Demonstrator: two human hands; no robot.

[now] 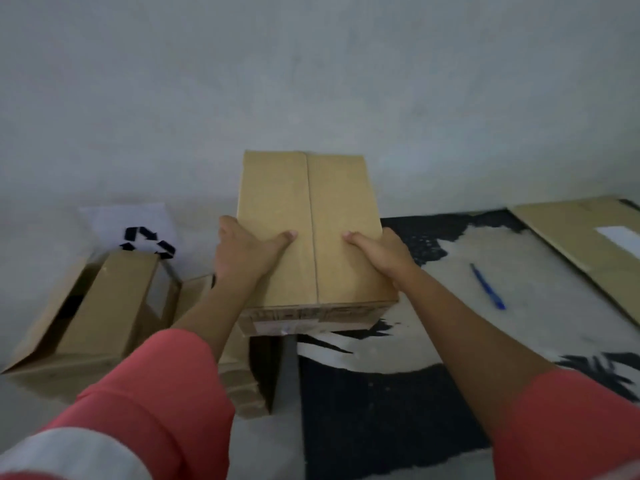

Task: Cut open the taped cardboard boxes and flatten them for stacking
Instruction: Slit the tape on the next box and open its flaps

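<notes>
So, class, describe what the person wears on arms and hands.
The left coral-pink fabric sleeve and the matching right sleeve end partway along the forearms; a pale grey band crosses the left one higher up. The left hand and right hand wear nothing.

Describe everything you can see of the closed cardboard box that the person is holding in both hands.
The cardboard box is plain brown, rectangular and closed, its two top flaps meeting at a seam that runs lengthwise down the middle. Any tape is too faint to tell. The near end face bears blurred printing. The left hand and right hand grip its long sides, thumbs lying on top, the other fingers hidden.
</notes>
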